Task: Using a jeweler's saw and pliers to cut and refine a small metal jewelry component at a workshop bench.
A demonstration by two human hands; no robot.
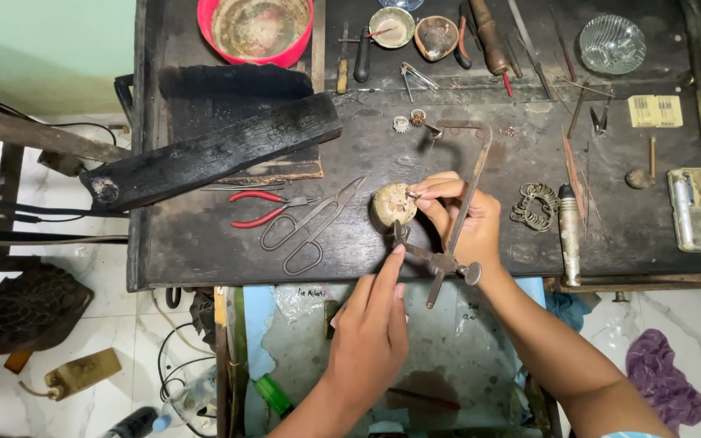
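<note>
The left hand (370, 337) stretches its index fingertip to a metal saw frame (452, 211), other fingers loosely curled, holding nothing. The frame's long axis runs from 7 to 1 o'clock. Beyond, the right hand (460, 219) pinches a tiny piece against a round ball (392, 203) on the dark workbench (204, 235).

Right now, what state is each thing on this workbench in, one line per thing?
Left hand: open, index fingertip touching the saw frame.
Right hand: pinching a small piece against the round ball.
Saw frame: lying under the right hand.
Shears: blades closed, flat.
Red pliers: handles spread, flat.
Red bowl: upright.
Glass dish: upright.
</note>
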